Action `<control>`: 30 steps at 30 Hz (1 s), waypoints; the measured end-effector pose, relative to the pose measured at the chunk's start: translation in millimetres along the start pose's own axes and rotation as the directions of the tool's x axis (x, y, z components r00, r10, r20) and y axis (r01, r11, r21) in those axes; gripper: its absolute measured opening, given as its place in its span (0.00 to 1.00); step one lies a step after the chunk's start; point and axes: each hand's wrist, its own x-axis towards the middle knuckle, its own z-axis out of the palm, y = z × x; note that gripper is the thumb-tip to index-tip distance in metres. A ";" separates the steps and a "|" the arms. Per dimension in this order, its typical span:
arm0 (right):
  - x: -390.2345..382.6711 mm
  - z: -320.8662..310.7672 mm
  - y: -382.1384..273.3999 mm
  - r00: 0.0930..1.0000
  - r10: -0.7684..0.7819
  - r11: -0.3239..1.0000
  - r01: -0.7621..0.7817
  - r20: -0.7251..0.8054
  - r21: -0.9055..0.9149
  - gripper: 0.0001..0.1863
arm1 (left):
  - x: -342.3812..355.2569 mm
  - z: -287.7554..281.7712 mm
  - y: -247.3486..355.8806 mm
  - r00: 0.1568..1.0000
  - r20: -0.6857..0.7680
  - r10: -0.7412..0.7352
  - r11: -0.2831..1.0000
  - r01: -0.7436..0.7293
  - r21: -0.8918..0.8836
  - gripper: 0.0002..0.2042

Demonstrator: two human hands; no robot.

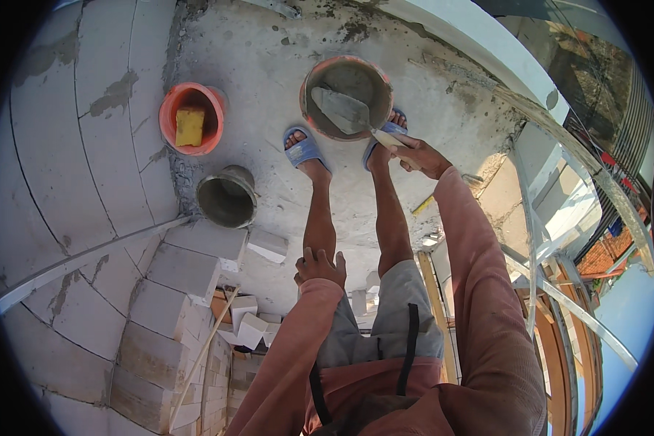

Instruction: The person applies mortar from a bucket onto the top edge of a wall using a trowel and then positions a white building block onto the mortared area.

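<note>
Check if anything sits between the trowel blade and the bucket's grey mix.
Nothing visible does. The right hand holds the trowel with its blade over the bucket, grey mix showing around it; directly under the blade is hidden. The left hand is well clear of both.

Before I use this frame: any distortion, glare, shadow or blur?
Head view: fisheye bows the joints of the pale grey block wall, corners go black; same view: strong light at right, shadow inside the round orange-red plastic bucket; same view: no obvious blur on the right hand or grey metal trowel.
</note>
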 end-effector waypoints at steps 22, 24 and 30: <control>-52.4 -30.1 -151.4 0.346 -0.895 0.256 -0.120 -0.282 -0.959 0.27 | 3.3 -15.3 14.0 0.996 0.065 -0.058 0.998 0.057 0.019 0.25; -52.3 -28.6 -151.7 0.352 -0.893 0.242 -0.151 -0.281 -0.958 0.27 | 4.4 -17.2 16.1 0.994 0.062 -0.086 0.996 0.084 0.024 0.24; -45.4 -33.9 -151.4 0.309 -0.924 0.204 -0.104 -0.226 -0.973 0.27 | 3.3 -10.2 16.1 0.997 0.032 -0.066 0.998 0.066 0.022 0.23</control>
